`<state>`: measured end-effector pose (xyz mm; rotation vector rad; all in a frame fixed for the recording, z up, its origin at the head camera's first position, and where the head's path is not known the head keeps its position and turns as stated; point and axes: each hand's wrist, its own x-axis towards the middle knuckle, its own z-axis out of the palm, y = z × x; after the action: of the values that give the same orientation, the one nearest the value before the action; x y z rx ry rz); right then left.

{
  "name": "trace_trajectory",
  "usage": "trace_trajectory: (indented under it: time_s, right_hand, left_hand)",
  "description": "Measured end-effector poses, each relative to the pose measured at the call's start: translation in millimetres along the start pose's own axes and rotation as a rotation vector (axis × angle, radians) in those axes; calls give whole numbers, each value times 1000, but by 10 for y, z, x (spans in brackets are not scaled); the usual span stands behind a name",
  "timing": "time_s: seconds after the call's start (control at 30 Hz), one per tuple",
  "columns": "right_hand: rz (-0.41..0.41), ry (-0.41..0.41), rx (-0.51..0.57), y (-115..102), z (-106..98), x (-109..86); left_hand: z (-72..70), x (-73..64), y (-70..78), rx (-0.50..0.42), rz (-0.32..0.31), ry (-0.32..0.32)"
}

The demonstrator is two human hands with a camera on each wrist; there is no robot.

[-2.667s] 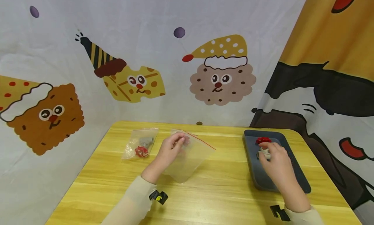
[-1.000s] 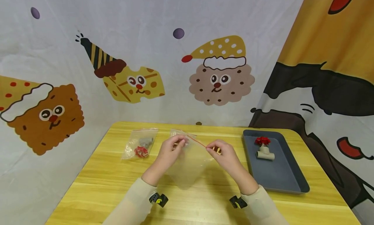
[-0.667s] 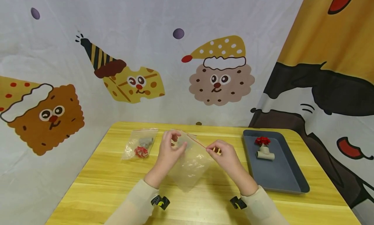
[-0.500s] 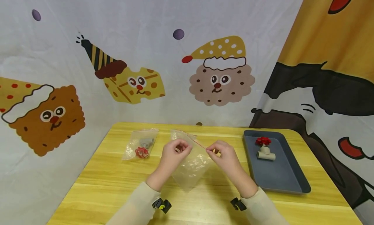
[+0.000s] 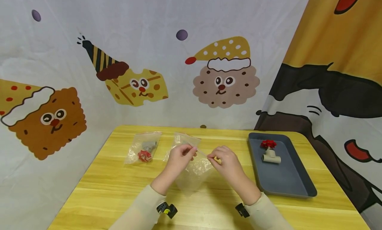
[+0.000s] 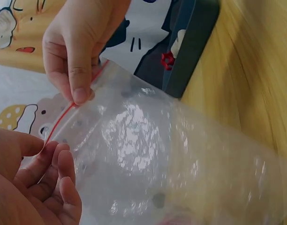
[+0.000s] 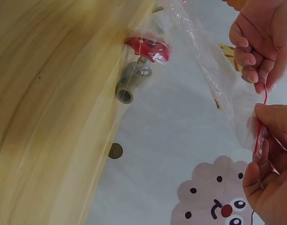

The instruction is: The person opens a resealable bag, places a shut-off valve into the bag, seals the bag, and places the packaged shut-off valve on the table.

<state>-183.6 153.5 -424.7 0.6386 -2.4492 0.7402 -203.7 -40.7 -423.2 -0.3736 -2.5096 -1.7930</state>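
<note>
A clear zip bag (image 5: 194,178) with a red seal line hangs between my hands above the table. My left hand (image 5: 179,160) pinches its top edge between thumb and forefinger. A short way to the right along the same edge, my right hand (image 5: 225,163) pinches the strip. In the left wrist view, the bag (image 6: 139,136) looks flat, with its red line running between both hands. A valve (image 5: 271,157) with a beige tee body and red handwheel rests in the grey tray (image 5: 286,183) on the right.
Left on the table lies another zip bag (image 5: 132,152) holding a grey valve with a red handwheel (image 5: 144,156). Behind my hands, a further clear bag (image 5: 182,138) lies on the wooden table (image 5: 104,190). A cartoon-printed curtain (image 5: 179,117) stands along the table's back edge.
My right hand came from the valve in the tray to the bag's edge. My left hand loosened, shifted right and pinched the edge again. The valve stays in the tray.
</note>
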Motion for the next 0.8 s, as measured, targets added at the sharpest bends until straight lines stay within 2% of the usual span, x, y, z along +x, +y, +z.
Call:
trace_trajectory:
  time_s: [0.33,0.57,0.67,0.8]
  right_hand:
    - [97,-56,116,8,25,-23]
    - [130,-53,209,-4,20,-27]
    - [154,-67,233,-9,16,-25]
    - [191,-98,255,-15,22,-26]
  left_hand:
    - [3,3,-14,-85,-54,31]
    - [14,-4,-4,-160,-58,2]
    - [14,-3,-6,-148,-34,-26]
    - [2,2,-24,-85,-5,-37]
